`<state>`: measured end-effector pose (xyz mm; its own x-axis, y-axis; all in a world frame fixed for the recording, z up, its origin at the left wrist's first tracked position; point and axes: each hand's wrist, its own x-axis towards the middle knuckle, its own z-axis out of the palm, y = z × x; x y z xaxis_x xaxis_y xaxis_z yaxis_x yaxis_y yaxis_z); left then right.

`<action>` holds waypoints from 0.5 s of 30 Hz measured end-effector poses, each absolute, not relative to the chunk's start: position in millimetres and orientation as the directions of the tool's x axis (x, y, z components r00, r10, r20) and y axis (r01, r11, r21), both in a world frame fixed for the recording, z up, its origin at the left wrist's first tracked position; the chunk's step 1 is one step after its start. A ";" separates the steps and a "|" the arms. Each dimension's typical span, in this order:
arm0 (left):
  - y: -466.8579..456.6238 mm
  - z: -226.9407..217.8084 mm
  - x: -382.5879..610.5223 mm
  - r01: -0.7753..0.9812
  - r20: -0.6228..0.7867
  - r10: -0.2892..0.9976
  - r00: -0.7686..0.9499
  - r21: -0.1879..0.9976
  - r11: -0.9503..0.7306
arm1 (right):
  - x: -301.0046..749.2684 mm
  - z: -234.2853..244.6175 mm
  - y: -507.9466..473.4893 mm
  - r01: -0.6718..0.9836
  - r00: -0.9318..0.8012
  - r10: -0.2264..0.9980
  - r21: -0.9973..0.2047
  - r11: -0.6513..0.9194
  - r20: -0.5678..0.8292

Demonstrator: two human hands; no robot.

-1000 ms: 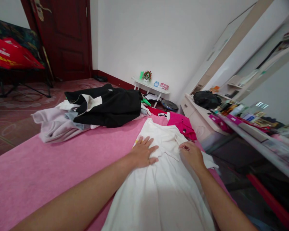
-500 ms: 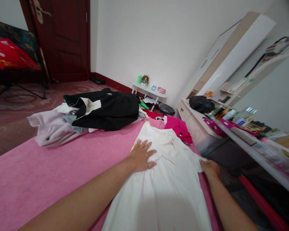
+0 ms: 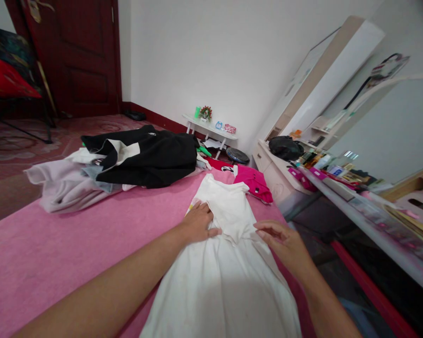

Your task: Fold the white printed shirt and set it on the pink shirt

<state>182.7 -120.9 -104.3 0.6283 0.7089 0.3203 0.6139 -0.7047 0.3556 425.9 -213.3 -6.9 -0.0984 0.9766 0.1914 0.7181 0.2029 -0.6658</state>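
A long white garment (image 3: 229,281), its top end pointing away from me, lies on the pink bed cover (image 3: 127,234). My left hand (image 3: 198,224) rests on the garment's left side, palm down and fingers apart, with the thumb pointing right; the fingertips are by a fabric edge. At the right side, my right hand (image 3: 278,237) is loosely curved, thumb and fingers apart, its fingertips beside the folded-in side of the garment. Nothing shows in its grasp. The right sleeve is folded inward over the front.
Beyond to the left lies a clothes pile with a black garment (image 3: 155,157) on top. Folded magenta clothing (image 3: 252,182) sits past the white garment's top. A cluttered dressing table (image 3: 356,197) stands along the right. A small white table (image 3: 211,126) is by the wall.
My right hand has moved inward from the right, bringing the sleeve over the garment, and has let go of it. My left hand stays on the left side.
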 end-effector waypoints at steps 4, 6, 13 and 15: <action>-121.5 -99.5 184.7 0.613 0.337 0.733 0.591 0.403 -0.680 | 455.0 -35.9 -254.8 0.891 0.063 0.998 -0.452 -0.046 0.022; -120.2 -97.2 187.6 0.625 0.328 0.764 0.556 0.441 -0.644 | 463.2 -46.3 -281.0 0.939 0.133 0.991 -0.316 -0.135 -0.028; -112.6 -99.2 200.5 0.715 0.284 0.883 0.373 0.518 -0.469 | 476.7 -71.0 -367.2 0.886 0.417 0.908 -0.200 -0.418 -0.052; -109.0 -98.0 204.0 0.696 0.237 0.913 0.331 0.592 -0.406 | 476.9 -75.4 -381.3 0.860 0.422 0.895 -0.246 -0.446 -0.148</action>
